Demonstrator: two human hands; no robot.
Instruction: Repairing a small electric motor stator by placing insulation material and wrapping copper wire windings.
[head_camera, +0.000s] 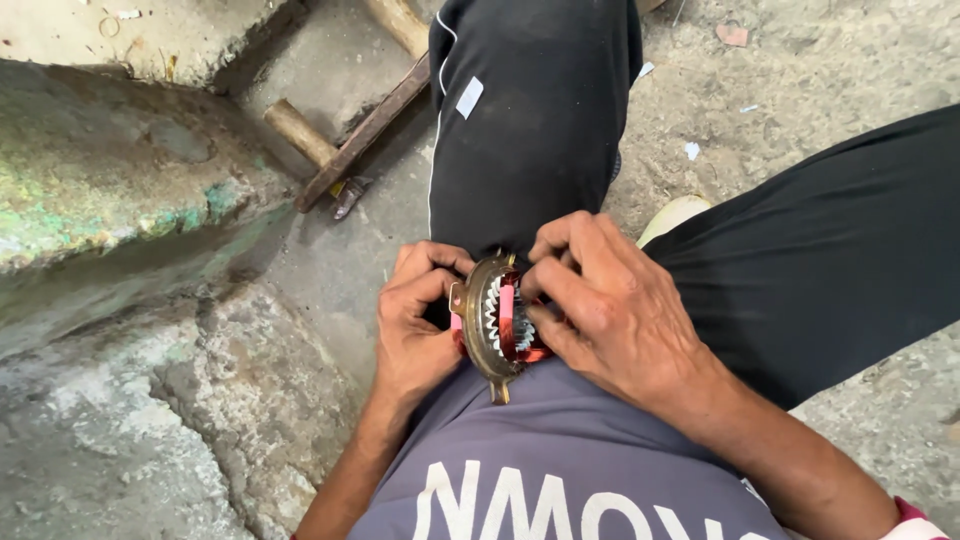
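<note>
Rough concrete floor (330, 260), with two hands working a small motor stator between the knees.

Nearest the camera is a grey shirt (560, 470); just above its hem the round stator (500, 322) stands on edge, a brass-coloured ring with toothed core, copper-red windings and pink slips in its slots. The left hand (415, 325) curls round its left rim, fingers bent and closed on it. The right hand (600, 300) grips the right side, fingertips pressed into the windings. Both rest against black trousers (530, 120). Beyond the left knee lies a wooden tool (345, 145) beside a stained stone block (110, 170).
</note>
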